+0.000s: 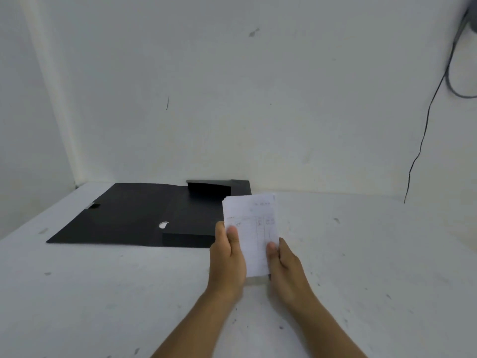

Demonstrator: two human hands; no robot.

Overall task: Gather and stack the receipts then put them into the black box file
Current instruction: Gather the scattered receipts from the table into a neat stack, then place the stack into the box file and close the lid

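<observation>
1 white desk (103, 293) is seen, with 1 black box file (134, 218) laid open near its far edge, cover spread to the left. 1 stack of receipts (254, 228) is held above the desk, just right of the file, long axis pointing away. The stack is gripped by 2 hands: left hand (227, 262) and right hand (286, 270), thumbs on top.

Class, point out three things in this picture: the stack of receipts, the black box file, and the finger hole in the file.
stack of receipts (254, 228): head view, top sheet's printed middle.
black box file (124, 215): head view, opened flat cover.
finger hole (163, 225): head view, its white centre.
</observation>
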